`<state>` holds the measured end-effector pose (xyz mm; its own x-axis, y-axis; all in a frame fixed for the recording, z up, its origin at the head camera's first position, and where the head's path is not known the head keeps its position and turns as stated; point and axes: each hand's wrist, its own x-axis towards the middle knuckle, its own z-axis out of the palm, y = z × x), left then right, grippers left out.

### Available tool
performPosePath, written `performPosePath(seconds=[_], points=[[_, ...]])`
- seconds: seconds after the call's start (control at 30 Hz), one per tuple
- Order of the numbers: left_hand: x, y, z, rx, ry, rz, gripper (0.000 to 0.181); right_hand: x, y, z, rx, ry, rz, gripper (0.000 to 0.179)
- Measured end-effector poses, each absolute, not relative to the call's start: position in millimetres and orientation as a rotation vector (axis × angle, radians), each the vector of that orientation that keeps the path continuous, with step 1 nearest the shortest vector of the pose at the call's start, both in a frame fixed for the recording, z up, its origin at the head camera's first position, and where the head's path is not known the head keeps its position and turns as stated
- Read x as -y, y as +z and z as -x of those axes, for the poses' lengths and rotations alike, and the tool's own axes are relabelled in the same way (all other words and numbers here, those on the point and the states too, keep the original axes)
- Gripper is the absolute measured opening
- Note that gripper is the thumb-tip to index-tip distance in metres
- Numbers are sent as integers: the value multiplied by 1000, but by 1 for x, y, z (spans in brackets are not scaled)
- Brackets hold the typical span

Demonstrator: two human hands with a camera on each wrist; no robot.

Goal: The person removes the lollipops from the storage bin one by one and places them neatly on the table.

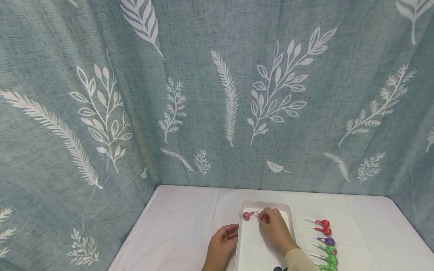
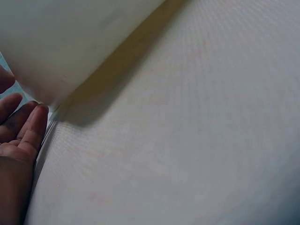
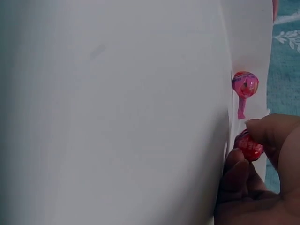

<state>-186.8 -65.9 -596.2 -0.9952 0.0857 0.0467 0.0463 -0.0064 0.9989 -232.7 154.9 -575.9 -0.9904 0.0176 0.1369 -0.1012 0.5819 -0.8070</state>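
A white tray (image 1: pixel 252 244) lies on the table. Over its far part, my right hand (image 1: pixel 275 229) pinches a red-wrapped lollipop (image 3: pixel 249 146) between thumb and fingers; most of its stick is hidden in the head view. Left of that, a pink-wrapped lollipop (image 1: pixel 246 215) lies in the tray's far left corner, and the right wrist view shows it just apart from the fingers. My left hand (image 1: pixel 221 246) rests against the tray's left outer side. In the left wrist view, its fingers (image 2: pixel 35 124) reach loosely to the tray's edge.
Right of the tray, several lollipops form a column on the white table (image 1: pixel 183 222): red ones (image 1: pixel 325 223) farthest, then a purple one (image 1: pixel 329 241), then green ones (image 1: pixel 331 259). A small black object (image 1: pixel 278 269) shows by the right sleeve. Leaf-patterned curtains (image 1: pixel 210 113) enclose the table.
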Motion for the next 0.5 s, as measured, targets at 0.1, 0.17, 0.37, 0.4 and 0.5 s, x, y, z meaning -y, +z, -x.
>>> performPosePath(seconds=[0.1, 0.17, 0.37, 0.4, 0.5], points=[[66, -597, 188, -2187, 2212, -153, 40, -155, -574, 232, 2638, 1400, -77, 19], [66, -597, 188, -2183, 2214, -156, 40, -155, -574, 232, 2604, 1415, -97, 22], [66, -596, 188, -2188, 2209, -154, 40, -156, -573, 231, 2506, 1474, -132, 26], [66, -595, 188, -2189, 2207, -152, 40, -156, -573, 231, 2497, 1479, -130, 26], [66, -595, 188, -2186, 2206, -147, 40, -157, -572, 231, 2488, 1493, -100, 25]])
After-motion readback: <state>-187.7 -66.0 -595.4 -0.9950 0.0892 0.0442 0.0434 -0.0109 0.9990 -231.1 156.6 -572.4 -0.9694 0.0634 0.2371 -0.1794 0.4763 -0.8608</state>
